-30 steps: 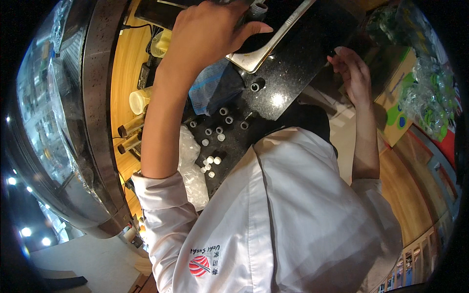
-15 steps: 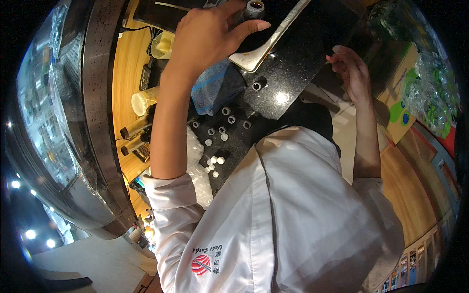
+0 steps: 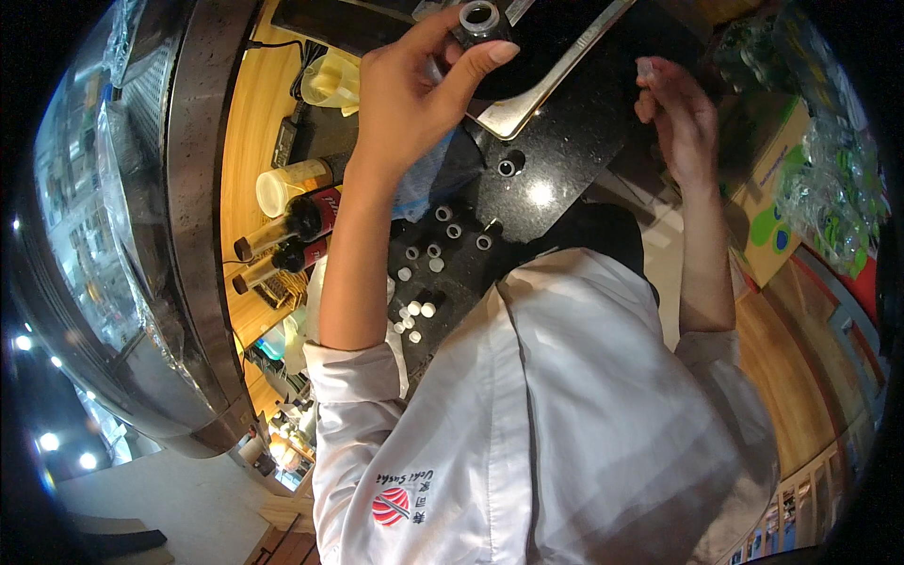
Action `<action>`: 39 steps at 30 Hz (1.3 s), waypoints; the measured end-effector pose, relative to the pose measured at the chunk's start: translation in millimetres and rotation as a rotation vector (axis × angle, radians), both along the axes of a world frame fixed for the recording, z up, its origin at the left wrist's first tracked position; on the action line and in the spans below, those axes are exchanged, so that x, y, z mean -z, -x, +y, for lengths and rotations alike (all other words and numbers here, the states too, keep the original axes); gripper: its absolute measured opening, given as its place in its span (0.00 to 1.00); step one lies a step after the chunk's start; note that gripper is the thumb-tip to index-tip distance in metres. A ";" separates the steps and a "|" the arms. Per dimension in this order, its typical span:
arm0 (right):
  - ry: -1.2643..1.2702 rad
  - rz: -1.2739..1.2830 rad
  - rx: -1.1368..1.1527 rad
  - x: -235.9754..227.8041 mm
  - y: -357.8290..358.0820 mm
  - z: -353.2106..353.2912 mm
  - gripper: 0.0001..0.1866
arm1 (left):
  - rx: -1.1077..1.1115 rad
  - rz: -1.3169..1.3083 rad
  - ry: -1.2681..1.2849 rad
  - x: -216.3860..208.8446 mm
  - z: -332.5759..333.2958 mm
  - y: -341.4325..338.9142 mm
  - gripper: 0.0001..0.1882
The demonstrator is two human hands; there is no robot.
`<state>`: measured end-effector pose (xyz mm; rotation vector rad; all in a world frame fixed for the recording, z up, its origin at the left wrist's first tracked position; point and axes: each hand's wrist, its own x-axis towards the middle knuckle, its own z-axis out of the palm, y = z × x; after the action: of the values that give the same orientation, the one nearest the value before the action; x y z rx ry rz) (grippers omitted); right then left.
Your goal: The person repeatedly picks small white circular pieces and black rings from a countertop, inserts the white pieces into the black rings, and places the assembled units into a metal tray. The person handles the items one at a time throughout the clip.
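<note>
My left hand [image 3: 414, 89] is raised over the black counter [image 3: 565, 151] and grips a small dark bottle [image 3: 478, 21] with an open round mouth between thumb and fingers. My right hand [image 3: 680, 118] is lifted at the right and pinches a small pale cap [image 3: 646, 68] in its fingertips. Below the hands, several small white caps and rings [image 3: 428, 273] lie scattered on the counter. One small dark ring [image 3: 508, 168] sits alone near a bright reflection.
A long metal tray or scoop [image 3: 546, 80] lies across the counter's far part. Two dark bottles with red labels [image 3: 282, 235], a pale plastic cup [image 3: 282, 188] and a yellowish jug [image 3: 330, 80] stand on the wooden shelf at left. Bagged greens [image 3: 829, 179] and a cardboard box [image 3: 767, 207] sit right.
My left hand has lifted the small dark bottle and turned its open mouth toward me. My right hand stays raised with the cap, shifted slightly.
</note>
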<state>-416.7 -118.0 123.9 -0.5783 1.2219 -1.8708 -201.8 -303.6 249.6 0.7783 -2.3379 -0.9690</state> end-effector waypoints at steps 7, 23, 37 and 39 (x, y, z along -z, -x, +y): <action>0.231 0.331 -0.112 -81.0 -22.3 -57.5 0.09 | 0.039 0.121 -0.069 -5.8 18.3 2.7 0.20; 0.229 0.467 -0.461 -99.8 -46.2 -69.4 0.14 | -0.018 -0.082 0.109 -23.9 41.8 -39.6 0.23; 0.525 1.539 -1.008 -208.8 -110.0 -92.2 0.13 | -0.202 -0.036 0.274 -22.3 110.1 -133.7 0.22; 0.616 1.584 -1.089 -224.1 -134.5 -91.8 0.13 | -0.232 -0.014 0.266 -24.6 124.2 -153.3 0.20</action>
<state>-282.2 -209.8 348.0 -2.6651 0.6542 -0.5181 -48.5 -179.3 274.3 0.9215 -2.2644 -0.5433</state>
